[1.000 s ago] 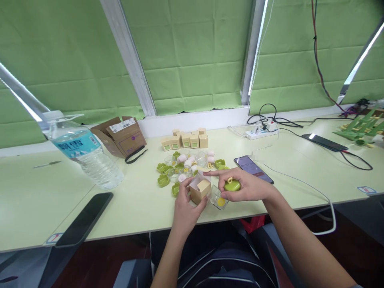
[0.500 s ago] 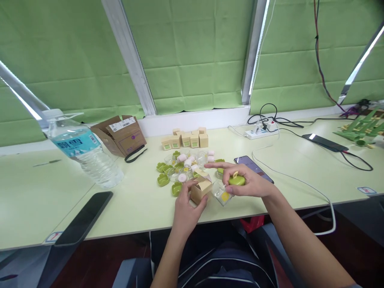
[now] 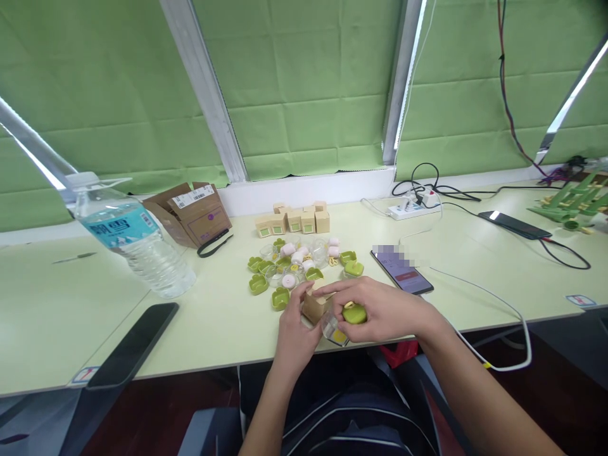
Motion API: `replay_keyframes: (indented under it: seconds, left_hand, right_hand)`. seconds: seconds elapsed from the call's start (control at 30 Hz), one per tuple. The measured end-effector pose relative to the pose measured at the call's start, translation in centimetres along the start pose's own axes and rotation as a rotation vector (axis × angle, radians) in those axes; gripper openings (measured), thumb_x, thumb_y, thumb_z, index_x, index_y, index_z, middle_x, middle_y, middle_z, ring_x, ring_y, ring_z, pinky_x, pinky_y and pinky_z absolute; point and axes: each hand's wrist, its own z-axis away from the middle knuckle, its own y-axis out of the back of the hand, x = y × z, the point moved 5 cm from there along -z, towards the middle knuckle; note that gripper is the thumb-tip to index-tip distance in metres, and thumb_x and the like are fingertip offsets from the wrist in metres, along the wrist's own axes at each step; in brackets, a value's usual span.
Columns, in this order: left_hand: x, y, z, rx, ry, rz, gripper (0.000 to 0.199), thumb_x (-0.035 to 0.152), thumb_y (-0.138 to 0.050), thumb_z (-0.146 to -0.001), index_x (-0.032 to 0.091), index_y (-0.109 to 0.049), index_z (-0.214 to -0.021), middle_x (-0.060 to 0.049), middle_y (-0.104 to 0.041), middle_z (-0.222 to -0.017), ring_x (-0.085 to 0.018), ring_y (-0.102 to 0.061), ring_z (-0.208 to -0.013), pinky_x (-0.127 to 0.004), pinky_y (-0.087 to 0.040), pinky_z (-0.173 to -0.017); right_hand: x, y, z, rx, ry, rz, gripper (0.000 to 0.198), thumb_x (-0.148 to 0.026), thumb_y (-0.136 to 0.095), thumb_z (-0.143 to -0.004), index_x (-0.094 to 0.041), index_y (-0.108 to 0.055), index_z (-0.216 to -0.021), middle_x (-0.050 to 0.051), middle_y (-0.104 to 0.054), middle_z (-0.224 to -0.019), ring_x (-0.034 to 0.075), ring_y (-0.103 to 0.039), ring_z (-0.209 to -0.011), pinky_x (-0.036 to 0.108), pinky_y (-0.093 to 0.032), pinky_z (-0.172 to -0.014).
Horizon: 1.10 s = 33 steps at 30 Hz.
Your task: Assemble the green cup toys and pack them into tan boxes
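Observation:
My left hand (image 3: 295, 326) is closed around a small brown cardboard box (image 3: 314, 308) near the table's front edge, thumb on the near side. In my right hand (image 3: 380, 310) is a small clear container (image 3: 335, 332) with a yellow patch and a green lid (image 3: 354, 313) topped by a yellow loop. It is tilted beside the box, and the right index finger reaches over the box's top. Part of the box is hidden by my fingers. Beyond my hands lie green flower-shaped pieces (image 3: 259, 284), pink-white cylinders (image 3: 289, 281), clear cups (image 3: 320, 251) and another green-lidded container (image 3: 353, 270).
Several small boxes (image 3: 294, 221) stand in a row at the back. A large water bottle (image 3: 137, 244), an open carton (image 3: 194, 218) and a black phone (image 3: 133, 345) are on the left. To the right are a lit phone (image 3: 401, 272), a power strip (image 3: 413, 210) and a white cable (image 3: 498, 301).
My right hand has moved left and down with the green-lidded container, close against the box. Its index finger has come over the box's top. My left hand has kept its hold.

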Motion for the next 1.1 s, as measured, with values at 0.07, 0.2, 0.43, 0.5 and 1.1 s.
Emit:
replay_keyframes:
  seconds: [0.07, 0.2, 0.43, 0.5, 1.1]
  left_hand:
    - [0.0, 0.0, 0.0, 0.001, -0.009, -0.001, 0.06, 0.029, -0.077, -0.08, 0.026, -0.051, -0.134, -0.012, -0.06, -0.135, -0.027, -0.062, -0.125, -0.044, -0.052, -0.105]
    - [0.2, 0.1, 0.0, 0.019, -0.037, -0.009, 0.059, 0.028, -0.076, -0.08, 0.026, -0.05, -0.133, -0.01, -0.061, -0.133, -0.026, -0.063, -0.123, -0.042, -0.053, -0.103]
    - [0.4, 0.0, 0.1, -0.01, -0.07, -0.074, 0.054, 0.027, -0.073, -0.083, 0.026, -0.053, -0.134, -0.011, -0.062, -0.134, -0.027, -0.062, -0.124, -0.045, -0.052, -0.105]
    - [0.6, 0.0, 0.0, -0.019, -0.085, -0.087, 0.052, 0.026, -0.072, -0.084, 0.026, -0.055, -0.132, -0.01, -0.063, -0.134, -0.027, -0.062, -0.125, -0.045, -0.052, -0.105]
    - [0.7, 0.2, 0.1, 0.016, -0.076, -0.079, 0.036, 0.029, -0.072, -0.085, 0.024, -0.062, -0.12, -0.013, -0.054, -0.14, -0.029, -0.057, -0.129, -0.045, -0.056, -0.1]
  right_hand:
    - [-0.3, 0.0, 0.1, 0.009, -0.014, 0.055, 0.009, -0.013, -0.065, -0.079, -0.022, -0.066, -0.078, 0.004, -0.076, -0.109, 0.025, -0.067, -0.118, 0.034, -0.051, -0.096]
    - [-0.5, 0.1, 0.4, 0.044, -0.034, 0.131, 0.009, -0.014, -0.065, -0.079, -0.022, -0.068, -0.081, 0.005, -0.074, -0.119, 0.027, -0.065, -0.122, 0.034, -0.051, -0.092]
    - [-1.3, -0.3, 0.0, -0.012, -0.055, 0.207, 0.008, -0.013, -0.06, -0.078, -0.021, -0.062, -0.078, 0.002, -0.073, -0.104, 0.018, -0.068, -0.085, 0.027, -0.047, -0.075]
    - [-1.2, -0.4, -0.1, -0.019, -0.076, 0.21, 0.007, -0.013, -0.06, -0.077, -0.02, -0.061, -0.078, 0.001, -0.073, -0.094, 0.016, -0.065, -0.077, 0.026, -0.044, -0.07]
    - [2.4, 1.7, 0.5, 0.149, 0.017, -0.142, 0.009, -0.012, -0.067, -0.075, -0.02, -0.063, -0.074, 0.006, -0.074, -0.12, 0.022, -0.069, -0.108, 0.034, -0.049, -0.096]
